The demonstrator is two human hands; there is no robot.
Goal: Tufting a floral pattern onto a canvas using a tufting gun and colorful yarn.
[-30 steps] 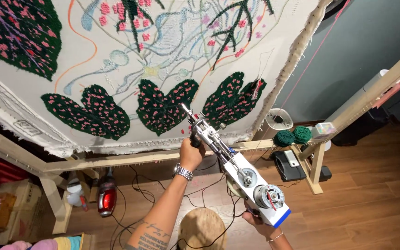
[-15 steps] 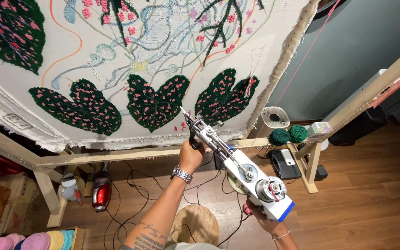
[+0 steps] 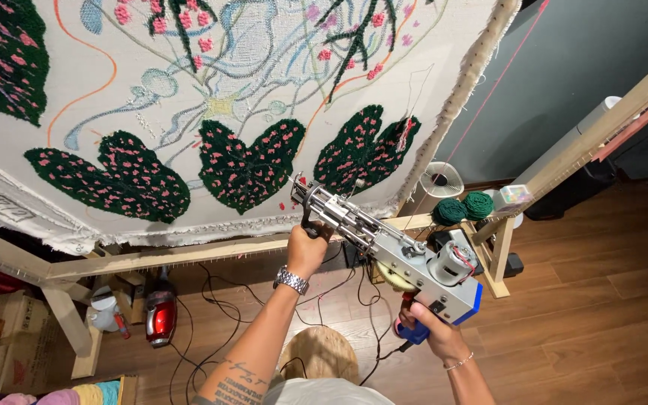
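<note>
- R hand (image 3: 435, 336), lower right of frame: fingers wrapped tight on blue rear grip of tufting gun (image 3: 384, 244).
- L hand (image 3: 307, 249), centre: clamped on gun's front handle; metal watch (image 3: 291, 280) on wrist.
- Gun runs diagonally centre to lower right, tip at bottom edge of cloth (image 3: 264, 112), by dark green leaf w/ pink dots (image 3: 365, 150).
- Handling, my guess: metal body + motor, rigid, fairly heavy, tail-heavy; needs both grips. Keep off the tip and moving parts.
- Below: stool (image 3: 316, 352), cables on wood floor.
- Wood frame (image 3: 151, 259) under cloth; green yarn balls (image 3: 463, 208) on it, centre right.
- Lower left: red vac (image 3: 160, 316).
</note>
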